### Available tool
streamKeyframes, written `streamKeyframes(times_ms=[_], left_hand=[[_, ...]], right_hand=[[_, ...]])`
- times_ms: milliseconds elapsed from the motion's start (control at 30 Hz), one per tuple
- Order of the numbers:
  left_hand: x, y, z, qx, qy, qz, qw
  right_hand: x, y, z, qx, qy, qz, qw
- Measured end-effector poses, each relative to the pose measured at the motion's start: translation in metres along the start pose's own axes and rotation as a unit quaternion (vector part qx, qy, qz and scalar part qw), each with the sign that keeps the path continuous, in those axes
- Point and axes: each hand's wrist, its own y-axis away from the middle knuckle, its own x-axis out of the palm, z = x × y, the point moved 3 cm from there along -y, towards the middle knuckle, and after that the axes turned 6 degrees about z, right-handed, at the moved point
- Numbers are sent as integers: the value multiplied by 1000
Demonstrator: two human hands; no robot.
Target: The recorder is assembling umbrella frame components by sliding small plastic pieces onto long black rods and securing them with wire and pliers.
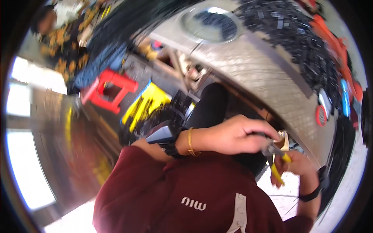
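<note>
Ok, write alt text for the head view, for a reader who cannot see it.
A person in a maroon shirt brings both hands together at a workbench: the left hand and right hand meet around yellow-handled pliers. Heaps of small black parts cover the bench; a red stool stands on the floor.

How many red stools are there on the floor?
1. A single red stool stands on the floor at the upper left, beside a yellow sheet. Others may be hidden behind the person's body or lost in the blur.
</note>
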Motion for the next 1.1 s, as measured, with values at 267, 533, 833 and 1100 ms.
streamKeyframes(times_ms=[267,533,833,1100], left_hand=[[13,64,16,36,-95,-69,992],[-13,70,8,25,-22,-144,989],[-23,50,17,58,-26,-156,986],[-11,19,8,-69,-37,22,997]], right_hand=[[3,-48,-25,166,-39,183,968],[49,-31,35,-22,611,-235,755],[81,-42,39,-184,566,-265,758],[34,-37,-38,-121,-110,89,982]])
